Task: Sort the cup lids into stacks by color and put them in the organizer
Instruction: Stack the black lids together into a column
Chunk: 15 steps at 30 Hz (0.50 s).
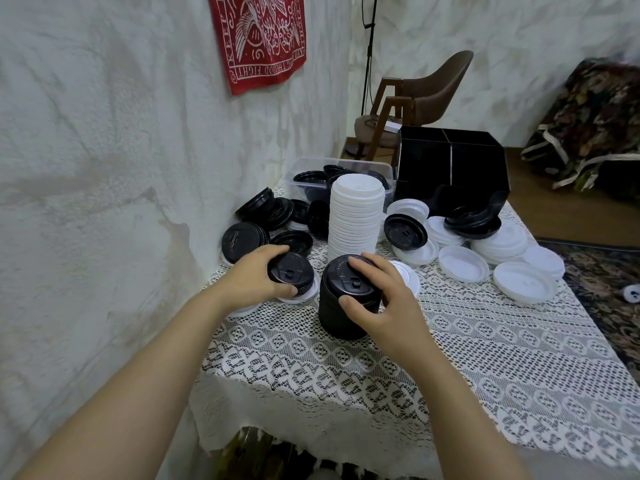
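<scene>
Gripping black lids (290, 274), the left hand (258, 277); right hand (379, 299) clasps black stack (341, 306).

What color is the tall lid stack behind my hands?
White, clearest in the head view.

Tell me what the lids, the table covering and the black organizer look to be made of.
Black lids and white lids: likely thin moulded plastic, with a slight sheen, crisp rims and tight nesting.
Table covering: white lace fabric, an openwork pattern with a frayed edge.
Black organizer: rigid glossy panels, probably acrylic or plastic; I can't be sure.
</scene>
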Each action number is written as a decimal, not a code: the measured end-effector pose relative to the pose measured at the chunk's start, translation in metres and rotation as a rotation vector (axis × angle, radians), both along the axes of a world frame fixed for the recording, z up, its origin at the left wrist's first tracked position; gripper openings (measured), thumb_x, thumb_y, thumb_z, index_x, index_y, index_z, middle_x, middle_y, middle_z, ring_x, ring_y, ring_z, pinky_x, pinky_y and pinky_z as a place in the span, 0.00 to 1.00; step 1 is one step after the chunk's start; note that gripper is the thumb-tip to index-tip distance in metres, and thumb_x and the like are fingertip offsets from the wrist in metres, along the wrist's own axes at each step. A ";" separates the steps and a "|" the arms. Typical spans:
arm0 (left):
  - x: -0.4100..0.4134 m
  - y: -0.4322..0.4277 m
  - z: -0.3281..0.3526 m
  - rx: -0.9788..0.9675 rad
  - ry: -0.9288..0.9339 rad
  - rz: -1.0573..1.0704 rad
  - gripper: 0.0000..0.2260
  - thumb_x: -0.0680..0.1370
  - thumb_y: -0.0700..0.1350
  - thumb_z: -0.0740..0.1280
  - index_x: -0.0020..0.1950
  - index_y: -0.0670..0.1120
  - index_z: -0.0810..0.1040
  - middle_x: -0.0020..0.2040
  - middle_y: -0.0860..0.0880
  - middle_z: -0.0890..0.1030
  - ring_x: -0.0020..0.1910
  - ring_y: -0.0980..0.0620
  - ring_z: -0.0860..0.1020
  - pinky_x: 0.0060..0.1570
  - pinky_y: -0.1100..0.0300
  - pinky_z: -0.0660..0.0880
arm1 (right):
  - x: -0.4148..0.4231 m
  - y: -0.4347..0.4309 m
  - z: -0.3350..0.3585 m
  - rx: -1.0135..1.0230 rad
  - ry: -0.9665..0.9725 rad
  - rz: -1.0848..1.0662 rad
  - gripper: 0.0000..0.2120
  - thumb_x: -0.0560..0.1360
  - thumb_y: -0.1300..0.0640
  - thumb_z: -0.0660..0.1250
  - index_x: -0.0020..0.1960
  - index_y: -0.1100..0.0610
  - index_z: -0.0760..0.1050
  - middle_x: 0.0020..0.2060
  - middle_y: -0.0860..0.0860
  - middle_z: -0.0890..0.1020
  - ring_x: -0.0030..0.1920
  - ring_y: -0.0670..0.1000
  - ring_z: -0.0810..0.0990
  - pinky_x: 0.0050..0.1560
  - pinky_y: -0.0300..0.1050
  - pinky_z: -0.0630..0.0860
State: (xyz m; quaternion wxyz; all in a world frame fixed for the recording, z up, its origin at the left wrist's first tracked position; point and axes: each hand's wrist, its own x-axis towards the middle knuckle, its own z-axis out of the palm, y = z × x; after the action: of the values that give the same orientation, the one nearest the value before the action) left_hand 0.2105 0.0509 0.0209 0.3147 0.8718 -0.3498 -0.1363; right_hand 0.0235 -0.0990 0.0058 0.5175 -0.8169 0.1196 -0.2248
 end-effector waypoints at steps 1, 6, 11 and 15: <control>-0.002 0.000 0.002 -0.025 -0.030 0.013 0.37 0.68 0.44 0.78 0.74 0.46 0.66 0.69 0.50 0.70 0.66 0.51 0.71 0.66 0.60 0.67 | 0.000 0.000 -0.001 0.005 -0.006 0.000 0.24 0.73 0.55 0.73 0.64 0.38 0.70 0.66 0.33 0.65 0.61 0.22 0.60 0.61 0.23 0.62; -0.019 0.003 0.016 -0.251 -0.089 0.092 0.35 0.69 0.46 0.77 0.73 0.47 0.68 0.70 0.53 0.69 0.66 0.57 0.69 0.68 0.60 0.65 | 0.000 0.000 -0.005 0.091 -0.027 -0.029 0.31 0.71 0.55 0.75 0.70 0.42 0.67 0.64 0.36 0.71 0.64 0.36 0.71 0.68 0.44 0.70; -0.057 -0.005 0.032 -0.502 0.046 0.095 0.31 0.70 0.44 0.77 0.71 0.48 0.71 0.68 0.56 0.72 0.66 0.60 0.71 0.66 0.63 0.69 | -0.002 0.000 -0.008 0.154 -0.047 -0.033 0.36 0.70 0.54 0.77 0.73 0.42 0.64 0.66 0.37 0.72 0.66 0.37 0.71 0.69 0.43 0.69; -0.086 -0.020 0.040 -0.574 0.104 0.073 0.29 0.68 0.44 0.78 0.68 0.50 0.74 0.63 0.58 0.74 0.63 0.60 0.73 0.64 0.64 0.70 | -0.004 -0.001 -0.008 0.204 -0.063 -0.013 0.39 0.69 0.57 0.78 0.74 0.44 0.64 0.64 0.36 0.74 0.64 0.37 0.73 0.66 0.42 0.72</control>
State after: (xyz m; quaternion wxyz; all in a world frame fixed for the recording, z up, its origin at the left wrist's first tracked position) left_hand 0.1242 0.0314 0.0612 0.5705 0.7511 -0.3257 -0.0649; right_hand 0.0193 -0.0997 -0.0024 0.5999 -0.7518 0.1310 -0.2403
